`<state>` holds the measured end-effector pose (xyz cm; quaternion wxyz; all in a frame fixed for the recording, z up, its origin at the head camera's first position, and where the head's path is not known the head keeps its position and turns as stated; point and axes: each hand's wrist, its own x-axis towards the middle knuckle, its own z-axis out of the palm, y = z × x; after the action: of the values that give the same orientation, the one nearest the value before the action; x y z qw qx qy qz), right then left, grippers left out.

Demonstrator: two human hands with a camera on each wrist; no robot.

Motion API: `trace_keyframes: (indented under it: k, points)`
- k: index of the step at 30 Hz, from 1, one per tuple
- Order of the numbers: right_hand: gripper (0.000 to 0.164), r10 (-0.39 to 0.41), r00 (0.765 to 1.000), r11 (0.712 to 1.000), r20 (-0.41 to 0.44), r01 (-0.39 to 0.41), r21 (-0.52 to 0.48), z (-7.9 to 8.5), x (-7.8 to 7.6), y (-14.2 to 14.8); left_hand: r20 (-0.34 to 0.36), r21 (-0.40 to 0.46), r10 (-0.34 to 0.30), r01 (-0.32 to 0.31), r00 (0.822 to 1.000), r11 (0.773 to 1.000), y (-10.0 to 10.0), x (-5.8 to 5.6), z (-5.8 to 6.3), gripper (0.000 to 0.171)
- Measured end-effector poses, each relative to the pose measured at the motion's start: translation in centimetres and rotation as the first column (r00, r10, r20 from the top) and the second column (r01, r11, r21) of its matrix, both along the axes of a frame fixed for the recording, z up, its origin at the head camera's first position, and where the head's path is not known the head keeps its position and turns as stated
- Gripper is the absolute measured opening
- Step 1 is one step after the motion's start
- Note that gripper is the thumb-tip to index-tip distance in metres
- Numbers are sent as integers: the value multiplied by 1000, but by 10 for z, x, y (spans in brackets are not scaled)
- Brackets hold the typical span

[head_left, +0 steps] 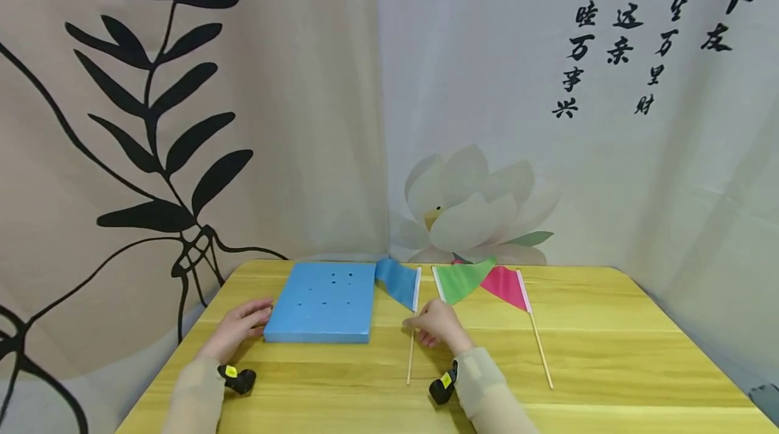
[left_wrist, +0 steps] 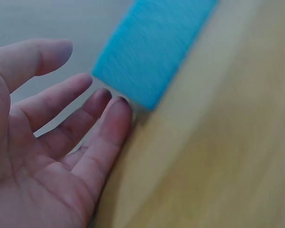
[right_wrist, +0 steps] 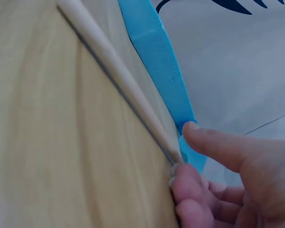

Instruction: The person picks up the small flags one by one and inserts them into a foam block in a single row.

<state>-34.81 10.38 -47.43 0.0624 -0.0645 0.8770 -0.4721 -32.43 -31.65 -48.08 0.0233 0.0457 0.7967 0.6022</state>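
A flat blue board (head_left: 321, 302) with several small holes in its top lies on the table, left of centre. My left hand (head_left: 245, 322) is at its left edge, fingers loosely bent; in the left wrist view the fingertips (left_wrist: 118, 111) are close to the board's corner (left_wrist: 149, 61). Right of the board lies a blue pennant flag (head_left: 398, 282) on a thin wooden stick (right_wrist: 118, 71). My right hand (head_left: 439, 326) is over this stick. In the right wrist view its fingertips are at the stick, while the thumb (right_wrist: 199, 135) stands apart from them.
A green pennant flag (head_left: 462, 278) lies beyond my right hand, its lower stick hidden. A pink pennant flag (head_left: 508, 286) with its stick angled toward me lies further right on the wooden table (head_left: 621, 353). Printed curtains (head_left: 310, 116) hang behind the table.
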Motion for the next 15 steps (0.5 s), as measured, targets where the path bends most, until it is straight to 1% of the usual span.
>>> trace_keyframes:
  k: [4, 9, 11, 15]
  points:
    - [38, -2, 1000, 1000, -15, 2, 1, -2, -2, -1, 24, 15, -18, 18, 1000, 1000, 0, -2, 1, 59]
    - [41, 9, 999, 1000, -44, -9, 8, -4, -1, 0, 54, -18, -27, 28, 998, 999, -1, -2, -2, 59]
    - [41, 17, 999, 1000, -49, -17, 5, -5, 0, 0, 54, -34, -31, 33, 998, 999, -1, -2, -3, 59]
    - [37, 15, 997, 1000, -70, -14, 22, -8, -1, -1, 45, -36, -45, 47, 998, 998, -2, -1, -5, 59]
